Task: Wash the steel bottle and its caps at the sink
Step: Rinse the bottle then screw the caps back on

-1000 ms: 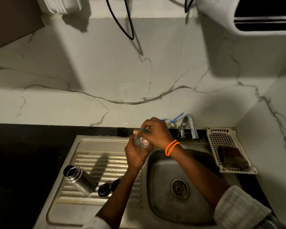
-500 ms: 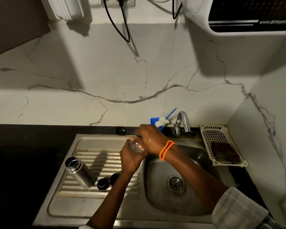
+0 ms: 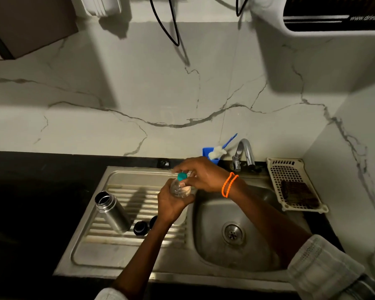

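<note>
The open steel bottle stands on the ribbed drainboard at the left. Two black caps sit just right of it: one cap in full view, the other cap partly behind my left forearm. My left hand grips a small clear plastic bottle over the drainboard's right end. My right hand, with orange bands at the wrist, pinches the bottle's teal cap from above.
The sink basin with its drain lies at the right, the tap behind it. A blue holder with a white brush stands by the tap. A white perforated tray holding a dark scrubber lies at the far right.
My right hand has opened up over the clear bottle, so the teal cap now shows between its fingertips. The view has shifted downwards a little.
</note>
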